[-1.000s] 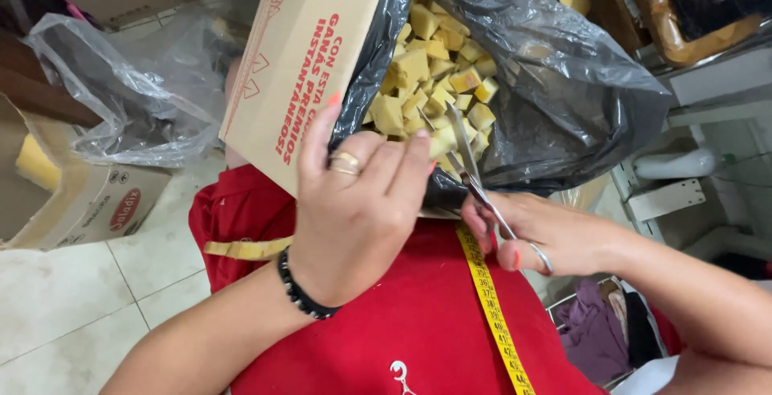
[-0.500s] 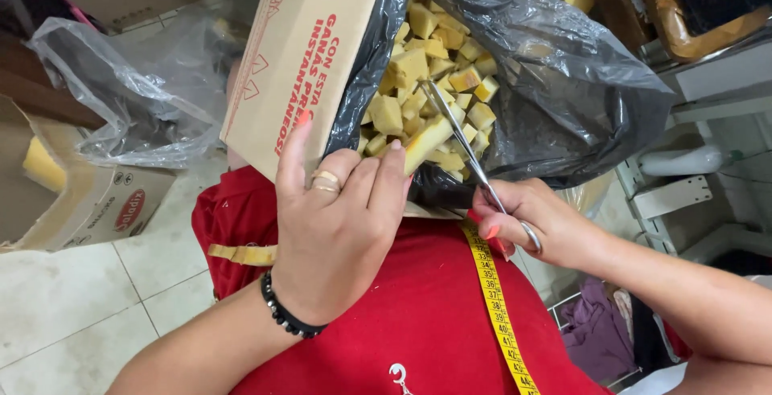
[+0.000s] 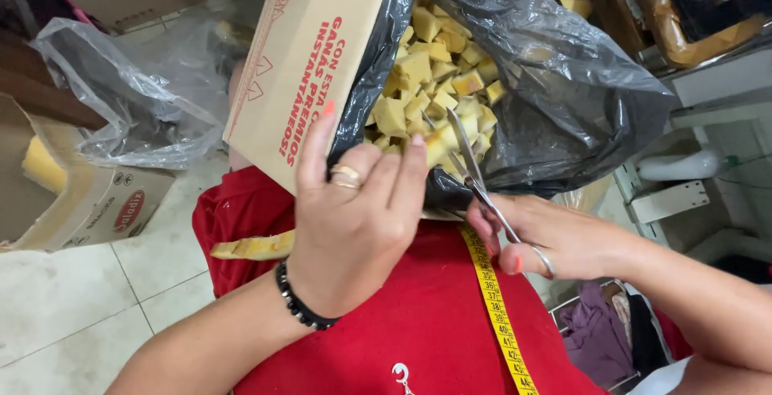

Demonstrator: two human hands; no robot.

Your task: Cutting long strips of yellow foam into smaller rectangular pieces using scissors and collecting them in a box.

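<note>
Right hand point(image 3: 555, 238) grips scissors point(image 3: 470, 162), blades parted over yellow foam cubes point(image 3: 426, 81) in a black-bag-lined carton point(image 3: 297, 65). Left hand point(image 3: 354, 210) pinches a foam strip point(image 3: 438, 147), mostly hidden behind its fingers.

**Cluttered workroom floor, seen from above**

Pale square floor tiles point(image 3: 72, 314) with dark grout fill the 8 o'clock corner. A second cardboard carton point(image 3: 88, 202) lies open at 9 o'clock, beside a crumpled clear plastic bag point(image 3: 137, 89). At 3 o'clock stands white furniture point(image 3: 683, 194) with a ledge; below it, at 5 o'clock, purple cloth point(image 3: 599, 335) sits in a wire rack. Light is even and soft.
</note>
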